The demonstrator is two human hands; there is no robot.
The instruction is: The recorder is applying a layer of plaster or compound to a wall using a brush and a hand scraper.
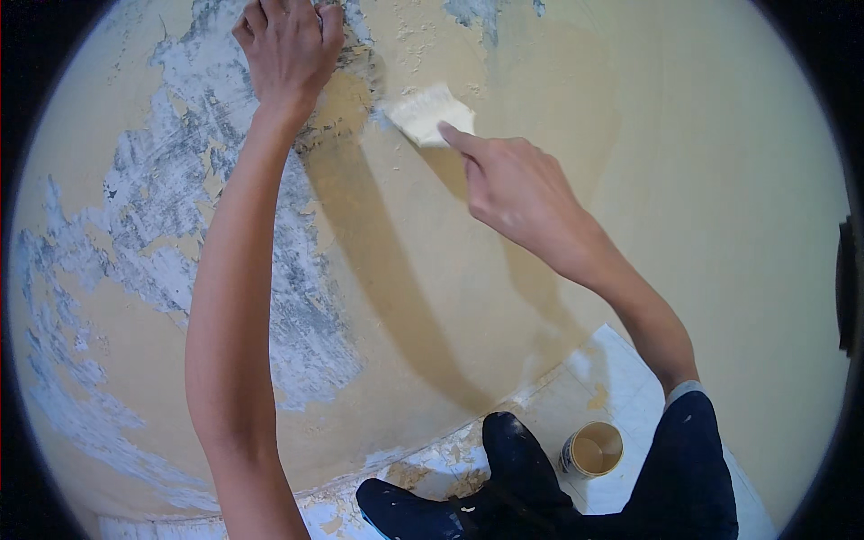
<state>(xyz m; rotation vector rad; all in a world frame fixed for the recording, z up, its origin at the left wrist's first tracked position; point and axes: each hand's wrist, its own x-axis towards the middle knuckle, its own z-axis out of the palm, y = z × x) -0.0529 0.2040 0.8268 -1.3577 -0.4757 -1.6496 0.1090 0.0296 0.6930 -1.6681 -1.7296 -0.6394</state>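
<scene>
At the top, my left hand is up against a yellowish wall, its fingers curled. Whatever it may hold is hidden behind the fingers and the picture's edge. My right hand is closed at a broad, flat, cream-white piece, the index finger stretched along it. Its handle, if any, is hidden inside the hand, and I cannot tell whether it is a tool's blade, bristles or peeled coating. Around my left hand the wall has a large stripped patch of white and grey with ragged edges.
A small round tub with brownish contents stands near my feet, on white sheeting. Flakes of coating lie along the foot of the wall beside my dark shoes. A dark object shows at the far right.
</scene>
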